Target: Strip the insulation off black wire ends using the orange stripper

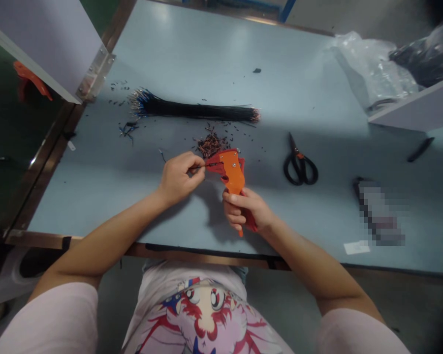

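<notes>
My left hand (179, 179) pinches a thin black wire (203, 167) between thumb and fingers and its end reaches the jaws of an orange hand-held wire stripper (233, 172). My right hand (247, 209) grips the stripper's handle, with the fingers wrapped around it. Just above the tool lies a small heap of short wire pieces (211, 144) with copper-coloured ends. A long bundle of black wires (192, 110) with blue-sleeved, metal-tipped ends lies farther up the pale blue workbench (206, 59).
Black-handled scissors (300, 167) lie to the right. Beyond them are a black strip (421, 149), a blurred object (378, 211) and a white label (356, 248). Plastic bags (372, 69) sit under a white shelf (413, 110) at top right. Small black scraps dot the bench.
</notes>
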Demonstrator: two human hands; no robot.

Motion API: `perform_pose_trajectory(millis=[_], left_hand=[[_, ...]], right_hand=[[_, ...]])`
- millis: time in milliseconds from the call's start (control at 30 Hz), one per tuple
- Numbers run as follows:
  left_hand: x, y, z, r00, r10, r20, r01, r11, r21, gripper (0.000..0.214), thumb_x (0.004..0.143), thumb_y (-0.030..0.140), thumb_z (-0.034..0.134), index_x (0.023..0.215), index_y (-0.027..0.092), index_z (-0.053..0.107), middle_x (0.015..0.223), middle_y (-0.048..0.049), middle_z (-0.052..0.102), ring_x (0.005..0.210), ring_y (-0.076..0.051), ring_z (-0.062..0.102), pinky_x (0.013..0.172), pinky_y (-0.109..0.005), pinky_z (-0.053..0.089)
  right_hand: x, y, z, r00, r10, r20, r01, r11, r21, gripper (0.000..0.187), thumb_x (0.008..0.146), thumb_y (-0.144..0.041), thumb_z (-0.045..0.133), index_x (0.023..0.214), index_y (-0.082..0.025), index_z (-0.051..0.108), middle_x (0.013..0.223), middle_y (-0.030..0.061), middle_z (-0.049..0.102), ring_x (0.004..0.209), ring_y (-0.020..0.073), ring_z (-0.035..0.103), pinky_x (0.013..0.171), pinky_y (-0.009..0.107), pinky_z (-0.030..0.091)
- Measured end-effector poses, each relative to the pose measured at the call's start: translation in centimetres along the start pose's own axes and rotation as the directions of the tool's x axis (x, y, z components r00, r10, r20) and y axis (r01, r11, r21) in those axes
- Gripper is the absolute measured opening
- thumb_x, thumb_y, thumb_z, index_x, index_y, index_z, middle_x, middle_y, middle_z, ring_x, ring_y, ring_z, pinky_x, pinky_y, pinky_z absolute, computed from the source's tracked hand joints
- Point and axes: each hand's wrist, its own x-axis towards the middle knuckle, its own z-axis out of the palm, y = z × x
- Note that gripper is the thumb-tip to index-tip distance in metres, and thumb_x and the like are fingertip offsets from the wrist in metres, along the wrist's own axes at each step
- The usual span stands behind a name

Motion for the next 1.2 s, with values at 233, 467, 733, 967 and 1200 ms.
perform_pose_trajectory(millis=[233,467,733,967,1200], left_hand=[[0.3,-0.2,-0.4,0.999,-0.016,0.04,0.013,0.998,0.067,0.007,0.073,0.014,0.056,0.067,0.018,0.057,0.059,0.0022,0.052,0.055,-0.01,0.045,0.055,-0.024,0.033],[1.0,-2.9,-2.2,0.982,-0.191,-0.006,0.191,0.982,-0.015,0.004,0.072,0.02,0.058,0.072,0.017,0.062,0.059,0.0027,0.056,0.052,-0.009,0.046,0.052,-0.021,0.036],[0.0,-0.8,-1.1,0.835,-0.151,0.528,0.13,0.988,0.077,0.014,0.079,0.023,0.052,0.084,0.019,0.065,0.076,-0.002,0.067,0.066,-0.015,0.06,0.06,-0.025,0.043],[0.0,-2.2,-0.4,0.979,-0.123,0.163,0.118,0.992,0.038,0.01,0.08,0.021,0.055,0.083,0.019,0.064,0.084,-0.0027,0.067,0.073,-0.015,0.059,0.066,-0.027,0.042],[0.2,-2.2,-0.8,0.986,-0.148,-0.075,0.145,0.989,-0.042,0.006,0.08,0.021,0.058,0.081,0.018,0.063,0.074,0.001,0.064,0.063,-0.009,0.054,0.059,-0.021,0.041]], right_hand=[[-0.1,-0.7,-0.5,0.998,0.055,-0.015,-0.053,0.994,0.099,0.032,0.073,-0.04,0.068,0.074,-0.018,0.044,0.051,-0.0087,0.036,0.036,0.004,0.027,0.031,0.018,0.038],[-1.4,-4.3,-2.5,0.961,-0.149,-0.232,0.203,0.951,0.233,0.017,0.078,-0.033,0.061,0.078,-0.019,0.051,0.053,-0.0076,0.036,0.038,0.0052,0.032,0.038,0.019,0.043],[-0.5,-2.4,-1.8,0.992,0.039,-0.12,-0.027,0.995,0.097,0.029,0.075,-0.023,0.057,0.101,-0.011,0.058,0.095,0.0108,0.065,0.076,0.0192,0.061,0.07,0.039,0.055],[-0.6,-2.1,-2.2,0.994,-0.067,-0.083,0.065,0.998,-0.021,0.05,0.069,-0.013,0.055,0.118,-0.017,0.05,0.098,0.0076,0.064,0.088,0.0233,0.064,0.078,0.043,0.052],[-0.5,-2.0,-2.1,0.99,0.109,0.084,-0.116,0.99,0.08,0.047,0.071,-0.02,0.048,0.117,-0.014,0.045,0.088,0.0078,0.064,0.074,0.0222,0.064,0.068,0.047,0.054]])
